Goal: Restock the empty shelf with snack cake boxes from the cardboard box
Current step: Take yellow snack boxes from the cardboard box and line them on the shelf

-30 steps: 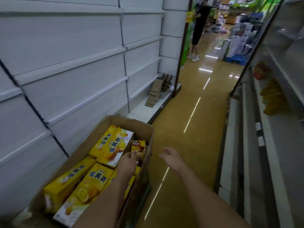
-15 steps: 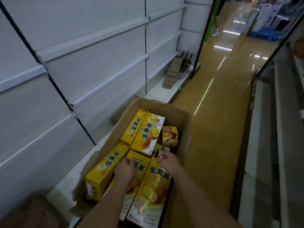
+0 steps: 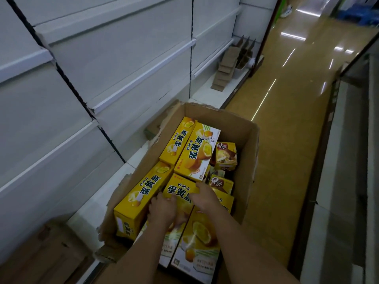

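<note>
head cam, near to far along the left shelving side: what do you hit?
left hand on a yellow snack cake box → far wall of the cardboard box → stack of flattened cardboard pieces on the bottom shelf → white shoe at the aisle's far end.

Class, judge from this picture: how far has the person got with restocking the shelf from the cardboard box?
Done: nothing visible; the shelves show no boxes.
In hand: the left hand and right hand are both on one yellow snack cake box in the cardboard box; it is not lifted out yet.
Left: nearly all of it. Several yellow boxes and two small brown boxes remain inside.
</note>
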